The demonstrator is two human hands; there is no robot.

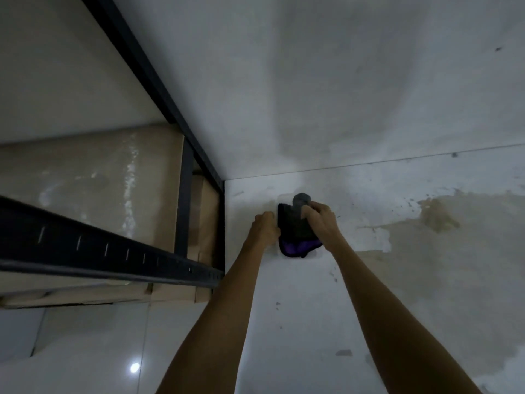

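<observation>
A small black pouch (294, 228) with a purple lower edge lies against the pale wall-like surface, both my arms stretched out to it. My left hand (264, 227) grips its left edge with curled fingers. My right hand (319, 218) is curled over its upper right part, next to a round grey knob (301, 199) that pokes out above the pouch. Whether the right fingers hold the knob or the pouch cannot be told.
A black metal shelf frame (159, 89) with slotted rails runs along the left, with brown cardboard boxes (91, 189) inside it. The pale surface (369, 95) is stained and flaking at the right. A glossy tiled area (85, 351) lies at lower left.
</observation>
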